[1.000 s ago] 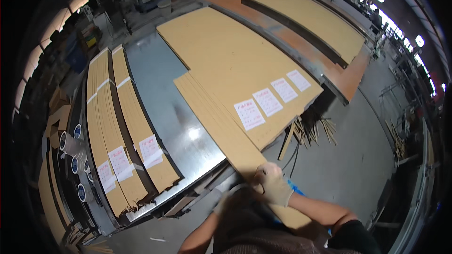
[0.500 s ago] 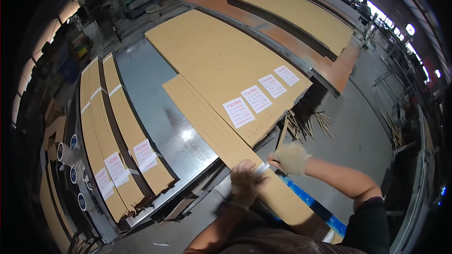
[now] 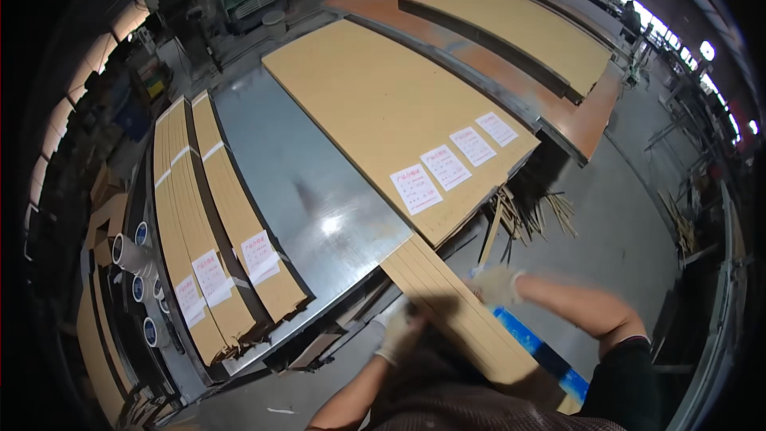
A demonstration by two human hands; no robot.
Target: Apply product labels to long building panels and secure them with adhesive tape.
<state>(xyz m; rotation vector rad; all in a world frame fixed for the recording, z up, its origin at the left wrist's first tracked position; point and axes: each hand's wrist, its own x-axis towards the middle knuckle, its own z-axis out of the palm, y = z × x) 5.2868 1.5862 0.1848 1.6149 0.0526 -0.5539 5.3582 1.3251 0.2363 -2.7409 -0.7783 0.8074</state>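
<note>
Long tan board strips lie side by side in a bundle, sloping from the table's near edge down toward my body. At their left edge is my left hand, in a pale glove, with its fingers closed against the edge and partly in shadow. Beside the right edge, my gloved right hand is curled and blurred by motion. A small pale thing shows at its fingers, too unclear to name. Under the strips runs a blue-coated bar.
A large tan board stack with paper labels lies on the metal table. Taped, labelled strip bundles lie left, near several white rolls. Thin offcuts hang below the table's right side. Another board lies behind.
The strips have slid toward me, off the metal table beside the large stack. My left hand has moved down to their edge. The white band between my hands no longer shows.
</note>
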